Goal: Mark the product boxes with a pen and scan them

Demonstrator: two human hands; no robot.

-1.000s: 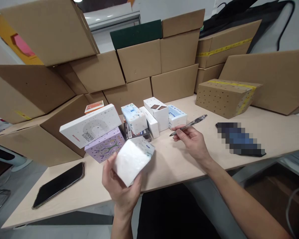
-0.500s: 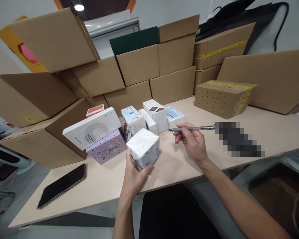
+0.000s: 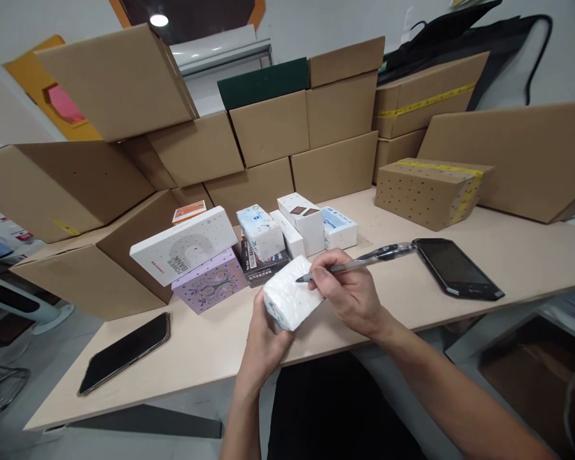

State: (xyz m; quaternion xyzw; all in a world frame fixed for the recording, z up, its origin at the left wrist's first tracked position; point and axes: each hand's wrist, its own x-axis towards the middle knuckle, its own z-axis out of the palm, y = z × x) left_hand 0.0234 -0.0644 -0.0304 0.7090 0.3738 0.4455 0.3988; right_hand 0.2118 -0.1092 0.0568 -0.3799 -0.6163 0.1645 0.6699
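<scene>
My left hand (image 3: 267,342) grips a white plastic-wrapped tissue pack (image 3: 287,300) from below and the left, its white face turned up toward me. In my right hand (image 3: 347,294) is a pen (image 3: 364,259), pinched in a writing hold. The pen tip lies over the white face; whether it touches cannot be made out. Behind the pack, a second tissue pack (image 3: 260,231) rests on a dark box (image 3: 263,271). Beside it stand white boxes (image 3: 309,223) and a blue-and-white box (image 3: 339,228).
A white power bank box (image 3: 186,246) leans on a purple patterned box (image 3: 211,281). One phone (image 3: 124,351) lies at the table's left, and a rugged handheld device (image 3: 460,268) at the right. Stacked cardboard boxes (image 3: 268,128) line the back; a dotted carton (image 3: 426,195) stands right.
My right hand has brought the pen left, from beside the tissue pack to over its face. My left hand has tilted the pack and shifted it slightly right.
</scene>
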